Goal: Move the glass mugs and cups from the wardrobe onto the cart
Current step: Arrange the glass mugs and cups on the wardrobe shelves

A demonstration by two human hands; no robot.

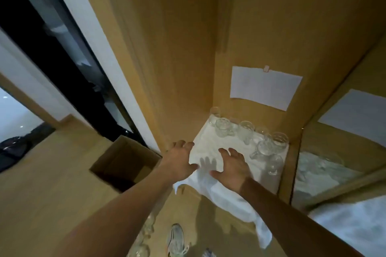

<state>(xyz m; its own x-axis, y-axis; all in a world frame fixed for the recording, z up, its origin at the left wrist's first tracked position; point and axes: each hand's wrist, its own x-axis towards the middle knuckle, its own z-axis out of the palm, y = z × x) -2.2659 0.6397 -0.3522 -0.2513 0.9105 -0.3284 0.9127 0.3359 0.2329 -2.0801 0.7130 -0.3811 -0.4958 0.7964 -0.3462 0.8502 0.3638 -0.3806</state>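
Several clear glass mugs and cups (246,131) stand along the back and right side of a wardrobe shelf, on a white cloth (211,144). One handled mug (264,149) is nearest my right hand. My right hand (231,162) hovers open above the cloth's front part, fingers spread, holding nothing. My left hand (180,159) is at the cloth's left front corner, thumb against the cloth edge; whether it pinches the cloth I cannot tell. More glassware (144,238) shows blurred at the bottom, below my left forearm.
An open cardboard box (125,162) stands on the wooden floor left of the wardrobe. A paper sheet (265,87) is taped to the wardrobe's back wall. The cloth's front hangs over the shelf edge. A mirrored door (334,162) is at right. A shoe (177,240) is below.
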